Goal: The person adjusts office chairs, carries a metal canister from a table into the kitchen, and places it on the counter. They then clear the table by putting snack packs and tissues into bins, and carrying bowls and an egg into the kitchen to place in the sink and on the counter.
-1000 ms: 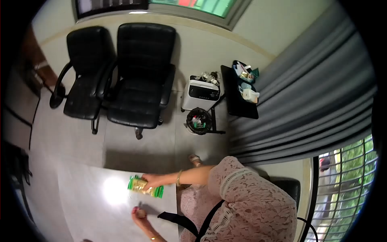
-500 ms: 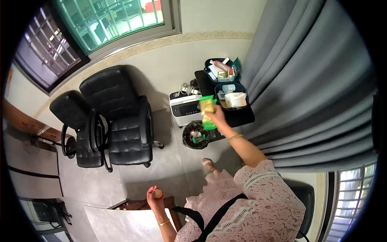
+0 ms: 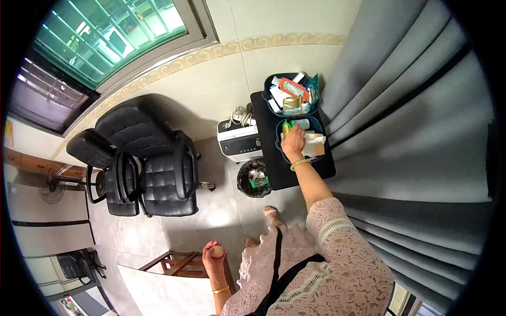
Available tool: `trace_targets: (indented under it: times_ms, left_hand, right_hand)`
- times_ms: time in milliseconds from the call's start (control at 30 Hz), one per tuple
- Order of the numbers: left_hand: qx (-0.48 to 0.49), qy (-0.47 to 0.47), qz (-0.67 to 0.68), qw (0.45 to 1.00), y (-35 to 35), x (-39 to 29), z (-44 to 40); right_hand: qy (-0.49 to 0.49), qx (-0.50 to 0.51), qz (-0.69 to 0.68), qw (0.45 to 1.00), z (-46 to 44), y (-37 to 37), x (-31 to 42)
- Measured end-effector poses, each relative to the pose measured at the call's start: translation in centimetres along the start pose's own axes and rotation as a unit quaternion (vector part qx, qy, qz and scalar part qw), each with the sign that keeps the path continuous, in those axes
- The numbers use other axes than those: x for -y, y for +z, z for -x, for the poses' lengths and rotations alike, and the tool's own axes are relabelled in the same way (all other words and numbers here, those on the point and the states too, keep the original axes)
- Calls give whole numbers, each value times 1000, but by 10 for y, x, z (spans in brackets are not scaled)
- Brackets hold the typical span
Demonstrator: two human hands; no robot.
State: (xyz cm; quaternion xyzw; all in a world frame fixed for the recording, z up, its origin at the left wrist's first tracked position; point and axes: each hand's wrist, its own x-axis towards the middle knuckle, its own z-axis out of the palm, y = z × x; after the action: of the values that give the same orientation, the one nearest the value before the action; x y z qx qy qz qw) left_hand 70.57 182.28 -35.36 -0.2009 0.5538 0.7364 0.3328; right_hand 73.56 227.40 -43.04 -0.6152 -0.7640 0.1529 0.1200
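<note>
Lowering the packet (image 3: pixel 286 127) among the contents of the near basket (image 3: pixel 318 125) calls for a light, precise touch. The right hand (image 3: pixel 293 141) looks closed on the packet, its fingers covering much of it, so how firmly they press cannot be told. The packet's green and yellow end shows past the fingers, at the left side of the basket, close to a pale cylinder (image 3: pixel 301 124) and to the tissues (image 3: pixel 314 145).

Space is tight here, so the packet would seem to sit best in the gap at that left side — slid down beside the cylinder, not laid across it. Keeping the wrist high over the rim should spare the tissues a knock. Fingers would do well to part only once the packet has support from below, since a drop from height could leave it leaning on the edge.

The basket stands on the dark bench (image 3: pixel 286 181), just beside the far basket (image 3: pixel 266 89), which is crowded; a sideways sweep could catch its things. The bin (image 3: pixel 242 181) is on the floor near the bench's left edge, so a slip on that side might end there.

The left hand (image 3: pixel 213 254) is curled round a pale, round item (image 3: pixel 217 252), well apart from the baskets — held steady and out of the way, it suits the one-handed reach.
</note>
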Motion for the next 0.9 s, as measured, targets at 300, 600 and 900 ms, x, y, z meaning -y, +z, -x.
trace_targets:
  times_ms: [300,600,900]
  left_hand:
    - [-27,-8,32,999,12,4,-18]
    - [-62,-67,245,965,-13,0,-30]
    - [-61,101,355,927,-72,-26,2]
  right_hand:
    - [-130,-24,-79,988,37,-22,-9]
    - [-378,143,-213,890,101,6,10]
    - [-479,559,-250,629,260,24,174]
